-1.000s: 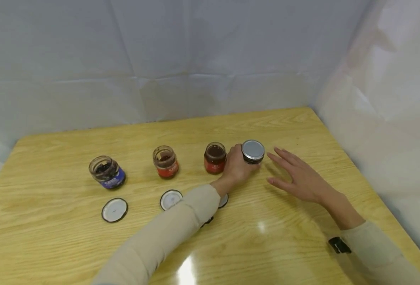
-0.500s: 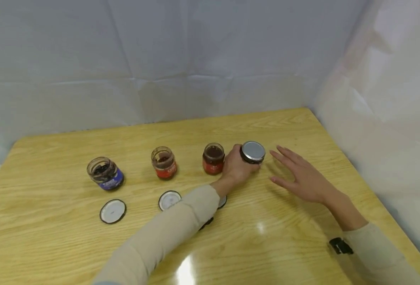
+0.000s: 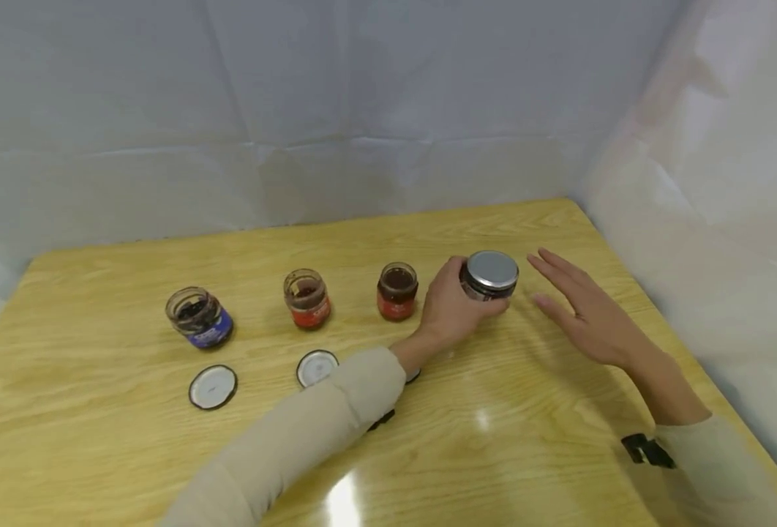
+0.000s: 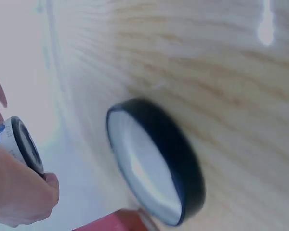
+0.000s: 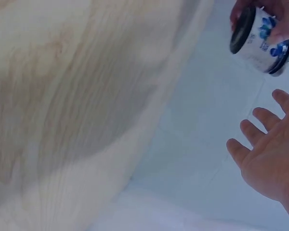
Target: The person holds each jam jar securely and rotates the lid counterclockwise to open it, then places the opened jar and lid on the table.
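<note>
My left hand grips a jar with a silver lid on top, fingers and thumb round its side. In the right wrist view this jar shows a white label with blue flowers and looks held up off the table. To the right of the jar and apart from it, my right hand hovers with fingers stretched out, holding nothing. In the left wrist view a dark-rimmed lid lies in front, inside facing up.
Left of my left hand stand three uncapped jars: a red-labelled one, another red-labelled one and a blue-labelled one. Lids lie before them, one partly behind my left sleeve. White sheeting borders the table's back and right.
My left hand has moved right and up with the capped jar, away from the nearest red-labelled jar. My right hand has shifted to the right too, still apart from it.
</note>
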A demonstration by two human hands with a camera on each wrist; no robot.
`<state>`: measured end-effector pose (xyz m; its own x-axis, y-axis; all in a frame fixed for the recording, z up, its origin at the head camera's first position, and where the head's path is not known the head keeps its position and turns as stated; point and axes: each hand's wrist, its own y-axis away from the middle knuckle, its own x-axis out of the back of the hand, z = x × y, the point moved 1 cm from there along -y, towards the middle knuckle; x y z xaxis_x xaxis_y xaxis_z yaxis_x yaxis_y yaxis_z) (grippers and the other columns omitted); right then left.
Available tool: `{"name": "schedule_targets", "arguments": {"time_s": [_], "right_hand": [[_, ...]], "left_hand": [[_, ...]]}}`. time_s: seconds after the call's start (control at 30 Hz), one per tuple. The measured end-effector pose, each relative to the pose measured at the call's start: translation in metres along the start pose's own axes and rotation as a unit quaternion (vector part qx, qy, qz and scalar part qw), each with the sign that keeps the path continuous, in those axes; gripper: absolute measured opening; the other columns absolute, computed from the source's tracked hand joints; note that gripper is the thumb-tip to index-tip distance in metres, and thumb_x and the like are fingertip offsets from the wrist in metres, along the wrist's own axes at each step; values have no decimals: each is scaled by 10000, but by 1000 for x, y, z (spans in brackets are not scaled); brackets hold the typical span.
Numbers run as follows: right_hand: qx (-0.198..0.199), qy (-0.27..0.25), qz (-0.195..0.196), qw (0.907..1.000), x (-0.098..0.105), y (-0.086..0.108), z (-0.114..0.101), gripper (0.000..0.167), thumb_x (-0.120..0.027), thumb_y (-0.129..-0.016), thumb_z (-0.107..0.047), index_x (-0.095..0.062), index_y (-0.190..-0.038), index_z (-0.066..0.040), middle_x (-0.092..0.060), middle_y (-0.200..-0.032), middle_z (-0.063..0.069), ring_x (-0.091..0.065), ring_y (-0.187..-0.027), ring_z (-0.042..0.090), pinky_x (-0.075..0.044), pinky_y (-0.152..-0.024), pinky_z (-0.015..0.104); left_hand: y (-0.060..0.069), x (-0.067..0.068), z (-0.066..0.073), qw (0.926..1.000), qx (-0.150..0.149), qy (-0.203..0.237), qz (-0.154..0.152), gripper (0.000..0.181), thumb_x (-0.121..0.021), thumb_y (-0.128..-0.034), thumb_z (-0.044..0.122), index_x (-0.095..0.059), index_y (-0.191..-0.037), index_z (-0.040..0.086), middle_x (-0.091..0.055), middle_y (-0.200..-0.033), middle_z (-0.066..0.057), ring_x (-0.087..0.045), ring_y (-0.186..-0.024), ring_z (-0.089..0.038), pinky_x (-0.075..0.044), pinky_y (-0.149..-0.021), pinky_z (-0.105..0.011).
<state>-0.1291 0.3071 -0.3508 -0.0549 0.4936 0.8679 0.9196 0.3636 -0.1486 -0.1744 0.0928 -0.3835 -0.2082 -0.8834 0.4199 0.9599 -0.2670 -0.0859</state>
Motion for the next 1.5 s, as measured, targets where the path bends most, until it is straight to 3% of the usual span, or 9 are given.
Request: {"name": "schedule_targets", "arguments": {"time_s": [0.17,0.47,0.73,1.2,1.5], "right_hand": [[191,-52,219,9996,7,3,-4,561,-480,-1009,-236,-255,-1523,-225,-177,-1568,70,-164,-1406,351,-190,-1022,650],[486,4,332,9983,7,4,-16,550,-478,-1009,-204,-273,-1518,-220,-213,-1559,38,-188,-1405,314,-205,-1053,593],[841,-98,285,9960,-3,1,-39,538,-468,-1011,-194,-283,-1516,-219,-228,-1555,32,-200,-1404,295,-219,-1055,576],[1460,-28,-122,9892,-31,-16,-90,545,-487,-1004,-270,-291,-1512,-242,-260,-1544,-11,-217,-1407,216,-269,-1060,528],[1691,-184,-383,9847,-49,-24,-111,529,-458,-1011,-328,-302,-1508,-239,-257,-1544,-34,-250,-1392,193,-294,-1055,503]], "left_hand": [[10,11,8,9986,-429,-298,70,694,-824,-716,380,-498,-1278,133,-558,-1175,29,-537,-1053,-120,-445,-891,-317],[33,38,10,9950,-980,-23,-193,666,-839,-697,309,-479,-1230,135,-574,-1140,24,-542,-1021,-91,-444,-893,-303],[57,64,3,9947,-945,389,-127,691,-858,-675,258,-482,-1242,134,-588,-1123,12,-539,-1045,-111,-428,-920,-327],[96,102,-19,9969,-746,233,99,697,-878,-636,267,-522,-1229,183,-581,-1122,50,-543,-1028,-110,-456,-882,-352],[109,128,-43,9971,-724,123,219,692,-891,-630,228,-532,-1220,175,-584,-1119,37,-543,-1030,-133,-447,-887,-383]]}}
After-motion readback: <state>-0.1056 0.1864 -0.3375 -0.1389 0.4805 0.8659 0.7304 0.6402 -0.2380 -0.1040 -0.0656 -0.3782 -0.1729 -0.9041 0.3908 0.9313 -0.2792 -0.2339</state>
